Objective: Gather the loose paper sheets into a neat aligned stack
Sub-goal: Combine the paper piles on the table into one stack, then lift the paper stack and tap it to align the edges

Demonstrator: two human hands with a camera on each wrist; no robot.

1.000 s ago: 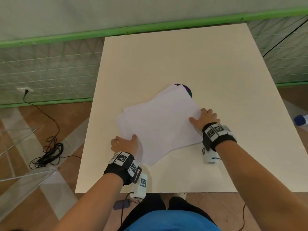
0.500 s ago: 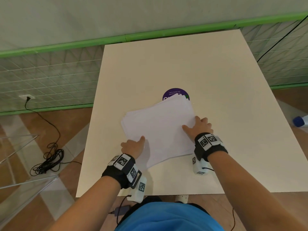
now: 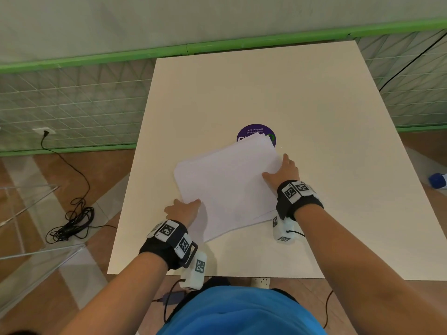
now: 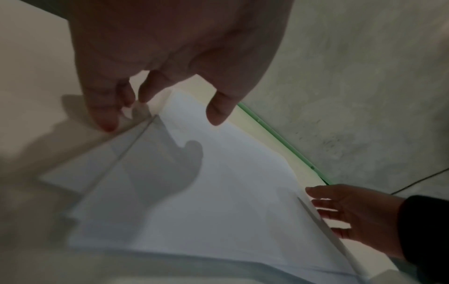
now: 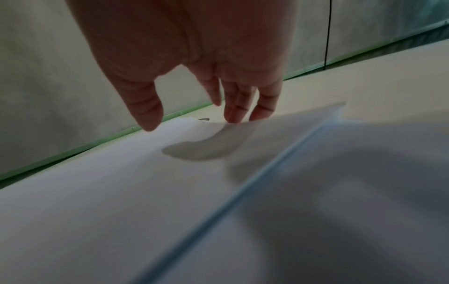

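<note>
A pile of white paper sheets lies skewed near the middle of the cream table, its edges not quite flush. My left hand is at the pile's near-left edge. In the left wrist view its fingers touch that edge and the thumb hovers over the top sheet. My right hand is at the right edge, thumb over the top and fingers straight along the slightly raised edge. The right wrist view shows those fingers behind the paper.
A round purple sticker on the table is partly covered by the pile's far corner. Off the table's left side, a black cable lies coiled on the floor. A blue-capped object lies on the floor at the right. A green rail runs behind the table.
The sheets, fanned out at the left a second ago, have been pushed closer together and more of the purple sticker shows. Both hands moved in along the pile's edges.
</note>
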